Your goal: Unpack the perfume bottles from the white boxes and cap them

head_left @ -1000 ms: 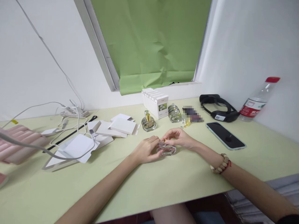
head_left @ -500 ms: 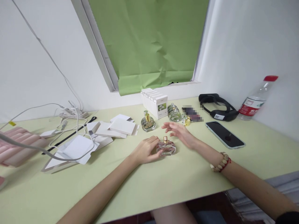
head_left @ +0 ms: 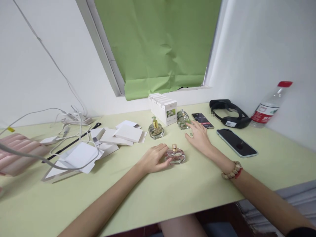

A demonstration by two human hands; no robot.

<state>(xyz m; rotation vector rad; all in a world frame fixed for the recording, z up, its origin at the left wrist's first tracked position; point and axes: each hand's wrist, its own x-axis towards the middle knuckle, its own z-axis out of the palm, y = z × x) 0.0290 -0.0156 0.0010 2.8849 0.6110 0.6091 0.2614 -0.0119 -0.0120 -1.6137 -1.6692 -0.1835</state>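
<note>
A pink glass bottle point(head_left: 176, 156) with a gold neck stands upright on the table. My left hand point(head_left: 154, 159) is closed against its left side, thumb at the front. Farther right, my right hand point(head_left: 198, 136) reaches over small caps lying on the table; its fingers bend down over them, and a clear cap point(head_left: 191, 134) shows by the thumb. Whether the fingers grip any cap is hidden. Just behind those fingers stands a row of clear glass bottles point(head_left: 183, 121). A greenish bottle point(head_left: 156, 131) with a gold neck stands behind my left hand.
White boxes point(head_left: 170, 113) stand in a row at the back. Flattened cartons point(head_left: 128, 133) and cables lie left, beside a pink cushioned object point(head_left: 22, 154). At right are two phones point(head_left: 237, 142), a black headset point(head_left: 232, 120) and a red-capped water bottle point(head_left: 265, 112).
My right hand has moved right, from beside the pink bottle to the small caps, and its fingers now point down over them. The left hand keeps its place at the pink bottle.
</note>
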